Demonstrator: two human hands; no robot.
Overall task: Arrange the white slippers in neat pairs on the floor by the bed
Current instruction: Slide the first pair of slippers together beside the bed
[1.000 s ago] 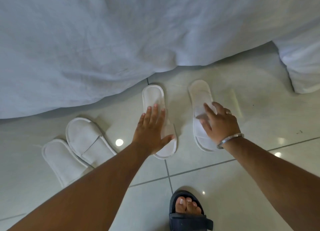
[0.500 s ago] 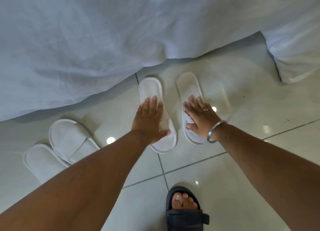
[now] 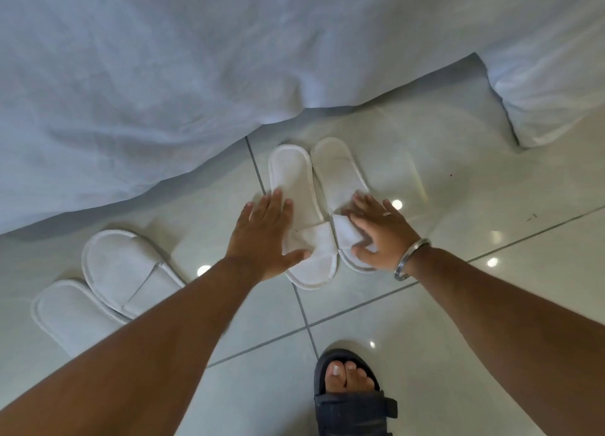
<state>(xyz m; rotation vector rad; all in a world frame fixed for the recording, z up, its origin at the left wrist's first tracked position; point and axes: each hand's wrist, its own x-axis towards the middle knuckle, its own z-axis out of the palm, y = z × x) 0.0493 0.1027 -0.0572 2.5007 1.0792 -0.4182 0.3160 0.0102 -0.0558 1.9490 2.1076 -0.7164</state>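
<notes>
Two white slippers lie side by side on the tiled floor just below the hanging bed sheet, heels toward the bed. My left hand (image 3: 265, 235) rests flat along the left edge of the left slipper (image 3: 294, 186), thumb on its toe band. My right hand (image 3: 379, 235) lies flat on the toe band of the right slipper (image 3: 337, 170), fingers spread. The two slippers touch along their inner edges. Another pair sits at the lower left: one slipper (image 3: 121, 265) overlaps the other (image 3: 68, 314), and my left forearm hides part of both.
The white bed sheet (image 3: 196, 75) drapes down to the floor across the top, and a second fold (image 3: 556, 91) hangs at the right. My foot in a dark sandal (image 3: 350, 393) stands on the pale glossy tiles (image 3: 474, 180) at the bottom centre.
My right hand has pushed the right slipper leftward until it touches the left slipper. My left hand has shifted to the left slipper's outer edge. The other pair has not moved.
</notes>
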